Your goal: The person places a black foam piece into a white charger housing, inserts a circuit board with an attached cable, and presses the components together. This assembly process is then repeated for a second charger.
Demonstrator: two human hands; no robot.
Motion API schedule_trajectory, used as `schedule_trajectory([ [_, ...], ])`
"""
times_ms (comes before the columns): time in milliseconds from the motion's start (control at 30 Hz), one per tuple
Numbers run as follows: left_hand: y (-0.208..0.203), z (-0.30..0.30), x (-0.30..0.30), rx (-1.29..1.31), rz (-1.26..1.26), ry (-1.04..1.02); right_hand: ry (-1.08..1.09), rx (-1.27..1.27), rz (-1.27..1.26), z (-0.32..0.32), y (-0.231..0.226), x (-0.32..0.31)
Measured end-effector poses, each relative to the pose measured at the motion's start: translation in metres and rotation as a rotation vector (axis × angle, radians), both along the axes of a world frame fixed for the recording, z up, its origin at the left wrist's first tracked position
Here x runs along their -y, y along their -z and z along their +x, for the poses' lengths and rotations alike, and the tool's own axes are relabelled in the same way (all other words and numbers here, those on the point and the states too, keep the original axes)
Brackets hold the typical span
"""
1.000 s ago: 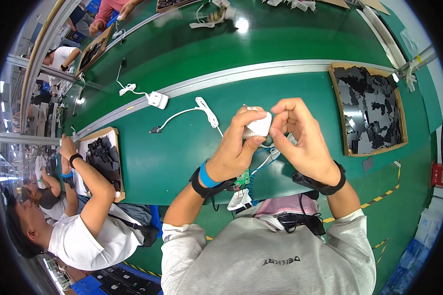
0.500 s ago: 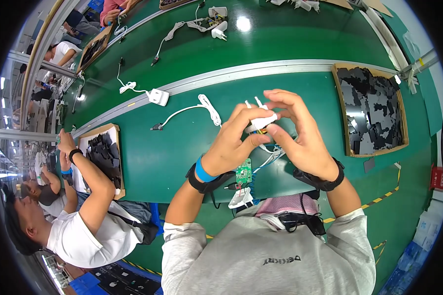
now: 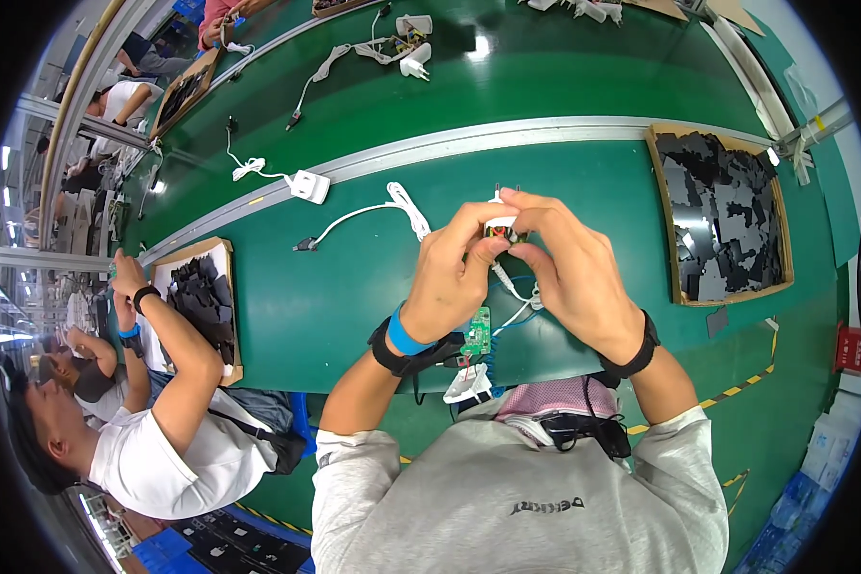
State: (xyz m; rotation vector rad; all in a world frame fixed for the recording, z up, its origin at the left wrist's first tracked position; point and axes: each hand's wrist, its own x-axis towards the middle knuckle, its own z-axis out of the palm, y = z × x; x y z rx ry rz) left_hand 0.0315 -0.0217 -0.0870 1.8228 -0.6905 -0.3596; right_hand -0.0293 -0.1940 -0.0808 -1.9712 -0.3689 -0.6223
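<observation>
Both hands are raised over the green workbench point(image 3: 354, 306) and pinch one small white charger plug point(image 3: 500, 228) between them. My left hand point(image 3: 454, 273) grips it from the left, my right hand point(image 3: 569, 263) from the right. Two metal prongs stick up from the top of the plug, and dark and red parts show inside it. A thin white cable point(image 3: 507, 287) hangs down from it. Below my hands lies a small green circuit board point(image 3: 477, 331) near the bench's front edge.
A wooden tray of black pieces point(image 3: 722, 210) stands at the right. Another white charger with a coiled cable point(image 3: 308, 185) lies on the metal rail at the left, and a loose white cable point(image 3: 392, 206) beside it. At my left a person works over a second tray point(image 3: 201, 297).
The plug has turned in my hands: its white casing faced up before, now the prongs point up and the inner parts show. Things on the far belt have shifted.
</observation>
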Motion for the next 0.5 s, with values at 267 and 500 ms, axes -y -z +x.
schedule_trajectory([
  [267,-0.011,0.001,0.009,-0.333,-0.343,0.115,0.080,-0.001,-0.028,0.001,0.005,0.009],
  [500,-0.012,0.000,0.004,-0.320,-0.323,0.157,-0.033,-0.118,0.176,-0.004,0.003,0.019],
])
